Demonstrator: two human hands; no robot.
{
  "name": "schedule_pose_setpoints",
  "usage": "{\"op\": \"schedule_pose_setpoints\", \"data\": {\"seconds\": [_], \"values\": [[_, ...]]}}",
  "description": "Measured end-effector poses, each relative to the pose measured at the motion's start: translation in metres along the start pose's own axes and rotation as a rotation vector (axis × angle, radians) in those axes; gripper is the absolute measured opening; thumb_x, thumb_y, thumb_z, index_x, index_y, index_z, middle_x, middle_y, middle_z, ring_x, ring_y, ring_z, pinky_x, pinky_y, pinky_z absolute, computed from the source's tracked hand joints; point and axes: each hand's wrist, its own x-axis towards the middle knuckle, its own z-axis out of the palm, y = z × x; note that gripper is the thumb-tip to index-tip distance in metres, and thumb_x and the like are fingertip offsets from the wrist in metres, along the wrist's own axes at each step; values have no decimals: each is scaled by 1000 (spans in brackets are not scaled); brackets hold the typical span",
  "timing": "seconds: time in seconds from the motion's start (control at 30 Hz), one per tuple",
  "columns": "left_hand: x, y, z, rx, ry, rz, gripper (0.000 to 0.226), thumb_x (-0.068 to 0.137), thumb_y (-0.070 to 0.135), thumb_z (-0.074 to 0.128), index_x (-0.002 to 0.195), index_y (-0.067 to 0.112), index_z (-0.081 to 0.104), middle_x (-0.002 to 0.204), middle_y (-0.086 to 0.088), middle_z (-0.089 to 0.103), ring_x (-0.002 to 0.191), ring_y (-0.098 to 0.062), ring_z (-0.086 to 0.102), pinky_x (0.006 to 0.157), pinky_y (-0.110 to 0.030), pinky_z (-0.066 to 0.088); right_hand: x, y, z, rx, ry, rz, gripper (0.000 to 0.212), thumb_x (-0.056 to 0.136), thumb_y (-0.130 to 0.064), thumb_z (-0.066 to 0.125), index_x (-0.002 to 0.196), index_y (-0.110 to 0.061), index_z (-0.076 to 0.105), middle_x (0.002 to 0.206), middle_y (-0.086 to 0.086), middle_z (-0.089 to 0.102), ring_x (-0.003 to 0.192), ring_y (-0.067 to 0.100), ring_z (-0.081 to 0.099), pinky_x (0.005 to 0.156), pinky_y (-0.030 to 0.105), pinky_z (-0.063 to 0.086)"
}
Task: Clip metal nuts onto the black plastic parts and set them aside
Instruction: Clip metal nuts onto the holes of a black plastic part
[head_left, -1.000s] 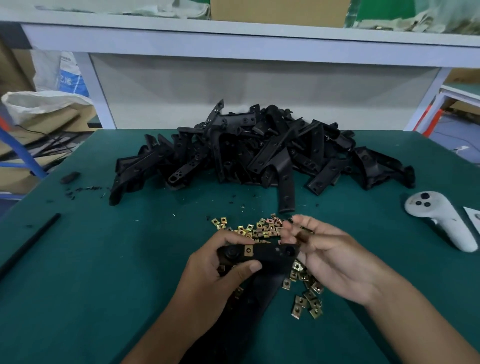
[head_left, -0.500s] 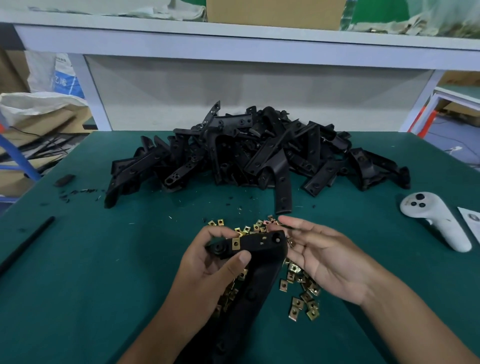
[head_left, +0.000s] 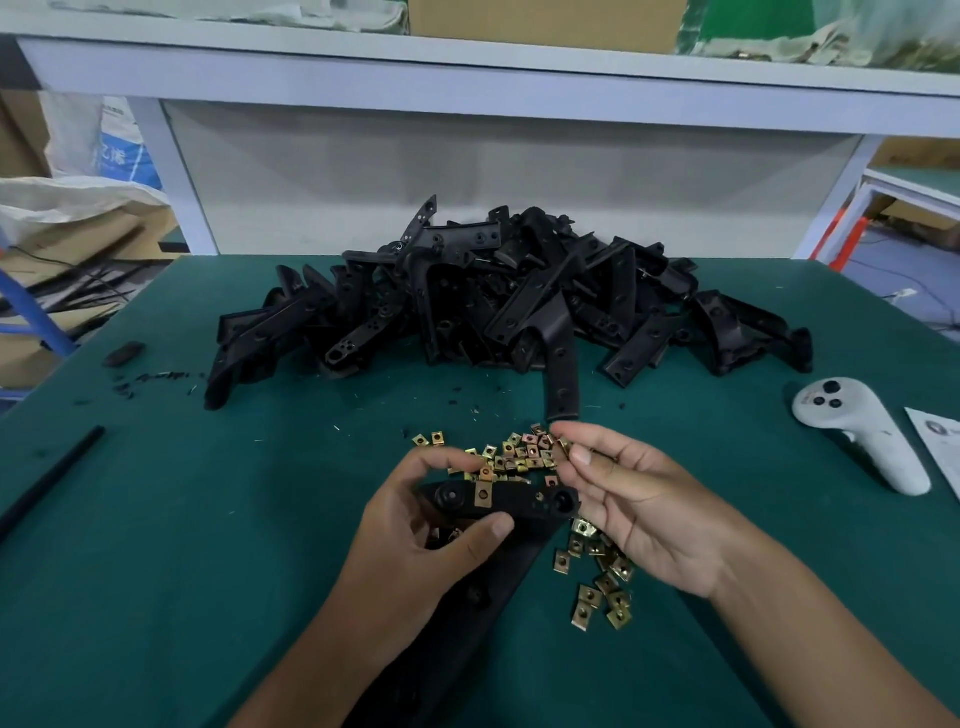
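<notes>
Part (head_left: 519, 501), black plastic, sits low centre of the frame, gripped by the left hand (head_left: 415, 545), one nut (head_left: 483, 493) clipped on. Right hand (head_left: 639, 509) pinches another nut (head_left: 565, 446) beside it. Loose nuts (head_left: 524, 454) lie below the pile (head_left: 493, 306).

Bare green mat (head_left: 218, 519) left; parts pile (head_left: 493, 301) behind.

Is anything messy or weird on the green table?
A bit. Tiny black crumbs lie scattered at the left, and the gold nuts are strewn loose. A white game controller sits at the right, odd among the black parts.
</notes>
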Motion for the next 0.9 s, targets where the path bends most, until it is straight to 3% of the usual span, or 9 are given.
{"op": "schedule_pose_setpoints", "data": {"seconds": [0.17,0.37,0.5,0.7,0.8,0.9], "values": [[-2,1,1,26,-4,11,40,72,29,85,106,28,65,89,5,75,79,-7,72,66,-13,53,-2,2,0,-80,-70,-34,38,84,-21,75,121,-20,74,93,0,66,93,11,64,105,40,46],[-2,1,2,65,-23,28,33,79,17,80,105,29,64,80,13,72,71,0,67,63,-10,50,-3,0,4,7,-104,-56,21,81,-19,78,102,-19,76,91,-1,68,81,11,65,74,27,56],[-1,1,3,54,-26,19,39,73,27,84,107,29,64,79,8,73,71,-4,67,63,-13,51,-3,-1,4,7,-106,-59,29,77,-23,78,106,-24,76,89,-3,68,77,10,63,75,29,48],[-1,-1,3,60,-37,5,45,69,23,87,105,34,63,73,3,71,64,-6,66,59,-16,52,-4,0,4,-58,-113,-72,16,83,-31,80,91,-17,76,79,-4,62,68,7,57,62,20,51],[0,0,1,52,-36,5,46,71,29,87,109,32,62,82,-5,76,74,-15,72,65,-20,55,-5,0,6,-140,-66,-93,25,86,-42,70,71,-22,66,68,-5,53,61,7,48,58,18,46],[-1,1,1,66,-39,5,46,73,31,86,112,31,62,89,-6,77,80,-20,74,69,-22,56,-6,1,6,-216,-44,-136,15,79,-38,74,76,-23,71,69,-7,56,62,5,50,58,17,46]]}}
